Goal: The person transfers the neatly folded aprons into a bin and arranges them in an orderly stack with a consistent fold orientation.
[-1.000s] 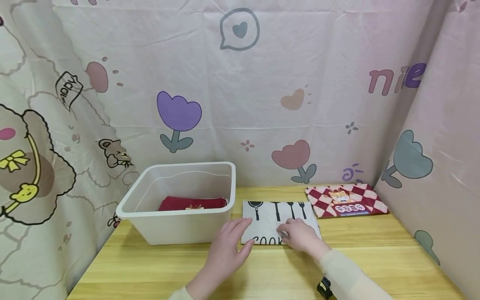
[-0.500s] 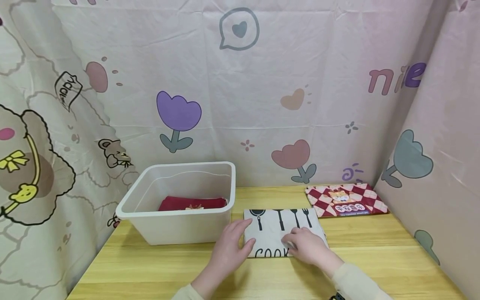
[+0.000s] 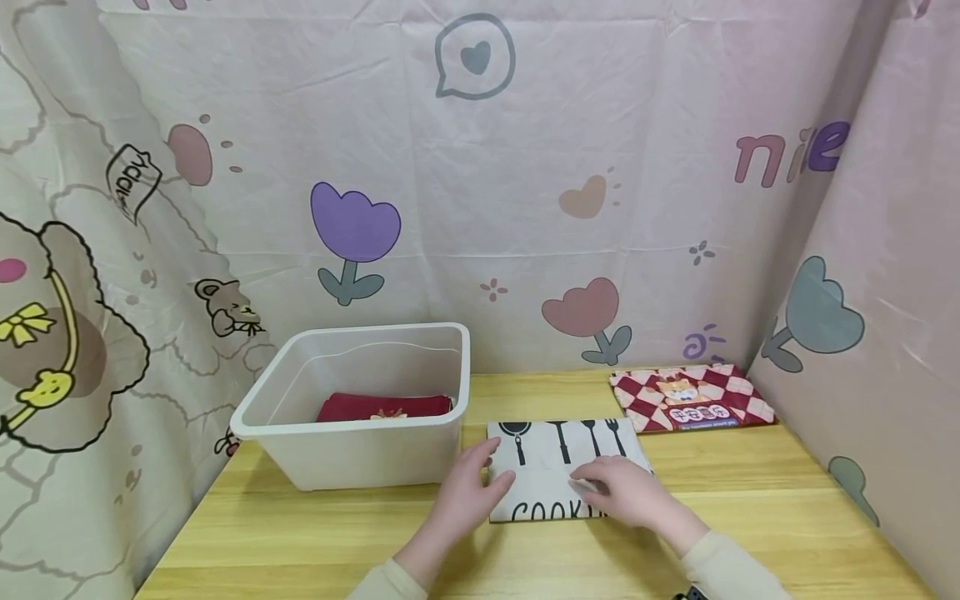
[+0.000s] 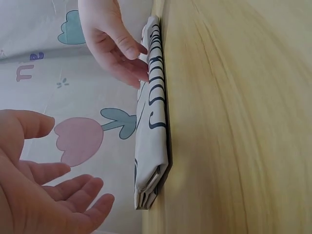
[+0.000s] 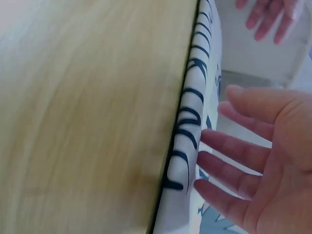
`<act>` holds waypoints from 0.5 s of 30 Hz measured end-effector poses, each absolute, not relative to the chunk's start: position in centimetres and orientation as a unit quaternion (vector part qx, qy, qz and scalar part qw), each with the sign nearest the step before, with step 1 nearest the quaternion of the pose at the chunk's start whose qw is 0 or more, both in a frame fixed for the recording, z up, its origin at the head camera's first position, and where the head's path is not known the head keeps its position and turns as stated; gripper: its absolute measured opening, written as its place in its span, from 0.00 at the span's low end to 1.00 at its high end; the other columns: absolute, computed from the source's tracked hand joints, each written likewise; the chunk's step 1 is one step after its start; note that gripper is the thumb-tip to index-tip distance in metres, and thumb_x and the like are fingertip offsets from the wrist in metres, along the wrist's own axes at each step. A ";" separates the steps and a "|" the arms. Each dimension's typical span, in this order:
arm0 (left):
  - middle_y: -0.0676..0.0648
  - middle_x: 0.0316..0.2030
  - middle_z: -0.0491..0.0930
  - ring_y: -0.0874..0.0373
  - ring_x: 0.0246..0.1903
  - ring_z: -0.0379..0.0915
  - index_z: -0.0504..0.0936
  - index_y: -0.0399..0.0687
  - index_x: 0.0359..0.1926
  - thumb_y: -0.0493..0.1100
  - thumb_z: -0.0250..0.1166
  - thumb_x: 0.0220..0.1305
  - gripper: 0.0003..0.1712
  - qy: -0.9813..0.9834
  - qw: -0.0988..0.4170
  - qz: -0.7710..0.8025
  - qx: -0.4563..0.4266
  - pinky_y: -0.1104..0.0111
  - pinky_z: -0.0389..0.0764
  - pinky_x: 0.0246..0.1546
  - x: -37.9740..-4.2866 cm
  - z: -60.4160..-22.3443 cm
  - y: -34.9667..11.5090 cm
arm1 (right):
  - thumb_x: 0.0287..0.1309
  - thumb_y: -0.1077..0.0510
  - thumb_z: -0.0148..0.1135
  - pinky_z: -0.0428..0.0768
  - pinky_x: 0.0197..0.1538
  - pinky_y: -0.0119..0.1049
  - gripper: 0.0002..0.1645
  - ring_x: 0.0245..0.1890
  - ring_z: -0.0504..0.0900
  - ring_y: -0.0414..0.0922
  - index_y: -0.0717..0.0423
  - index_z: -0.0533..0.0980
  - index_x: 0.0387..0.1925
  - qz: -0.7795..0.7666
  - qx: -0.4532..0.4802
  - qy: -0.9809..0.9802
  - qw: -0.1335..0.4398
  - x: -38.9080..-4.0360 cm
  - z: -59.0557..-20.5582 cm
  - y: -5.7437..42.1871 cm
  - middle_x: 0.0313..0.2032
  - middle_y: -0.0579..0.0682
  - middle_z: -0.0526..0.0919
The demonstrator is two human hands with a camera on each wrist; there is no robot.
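A folded white cloth (image 3: 543, 477) lies flat on the table, printed with black kitchen utensils and letters beginning "COOK". Its stacked fold layers show at the near end in the left wrist view. Over its left edge is my left hand (image 3: 472, 487), fingers spread and relaxed; the left wrist view shows this hand (image 4: 53, 190) apart from the cloth. My right hand (image 3: 626, 492) is over the cloth's right part with loosely bent fingers. In the right wrist view, the fingertips (image 5: 207, 187) are at the cloth's upper face; whether they touch it I cannot tell.
A white plastic bin (image 3: 345, 450) stands left of the cloth, with a folded dark red cloth (image 3: 352, 407) inside. At the back right lies a red-and-white checked folded cloth (image 3: 637, 407) with a cartoon animal. Printed curtains (image 3: 450, 183) enclose the wooden table (image 3: 300, 542).
The white cloth has slid toward me and slightly right, mostly in the first half second. My right hand moved with it, and its fingers now look looser. My left hand shifted slightly.
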State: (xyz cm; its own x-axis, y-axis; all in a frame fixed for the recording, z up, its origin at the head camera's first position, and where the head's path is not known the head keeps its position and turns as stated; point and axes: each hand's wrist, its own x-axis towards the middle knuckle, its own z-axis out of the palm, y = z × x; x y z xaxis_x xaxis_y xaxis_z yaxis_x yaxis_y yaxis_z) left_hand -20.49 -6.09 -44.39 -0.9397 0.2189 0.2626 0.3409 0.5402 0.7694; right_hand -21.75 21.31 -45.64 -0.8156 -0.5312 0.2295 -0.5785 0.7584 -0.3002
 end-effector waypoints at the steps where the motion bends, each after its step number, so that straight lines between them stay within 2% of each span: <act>1: 0.36 0.60 0.74 0.40 0.54 0.74 0.71 0.36 0.66 0.48 0.66 0.65 0.33 -0.872 0.061 -0.460 -0.154 0.45 0.74 0.55 -20.5 -44.3 -6.1 | 0.57 0.55 0.69 0.80 0.48 0.49 0.17 0.42 0.82 0.48 0.53 0.83 0.48 0.196 0.296 -0.933 0.061 -21.8 -45.6 21.5 0.42 0.49 0.85; 8: 0.32 0.62 0.71 0.36 0.56 0.71 0.67 0.33 0.67 0.49 0.65 0.66 0.36 -0.848 0.023 -0.516 -0.120 0.44 0.73 0.56 -20.9 -44.7 -5.8 | 0.59 0.58 0.68 0.82 0.47 0.45 0.16 0.40 0.83 0.45 0.57 0.82 0.49 0.269 0.234 -0.932 0.066 -22.7 -45.6 23.2 0.40 0.48 0.85; 15: 0.30 0.65 0.66 0.33 0.60 0.67 0.63 0.29 0.69 0.49 0.65 0.66 0.39 -0.827 -0.001 -0.559 -0.065 0.43 0.69 0.60 -21.2 -45.1 -5.4 | 0.58 0.61 0.68 0.81 0.48 0.51 0.18 0.41 0.84 0.50 0.61 0.80 0.51 0.301 0.154 -0.934 0.115 -23.2 -45.4 24.7 0.42 0.54 0.85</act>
State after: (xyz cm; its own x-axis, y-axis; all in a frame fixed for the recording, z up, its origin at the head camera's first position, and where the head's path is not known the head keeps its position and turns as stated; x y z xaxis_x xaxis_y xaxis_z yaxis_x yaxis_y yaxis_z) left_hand -21.19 -5.45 -45.07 -0.9914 0.1089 0.0722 0.1075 0.3664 0.9242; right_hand -23.19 24.68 -45.40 -0.9260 -0.2185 0.3079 -0.3571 0.7718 -0.5262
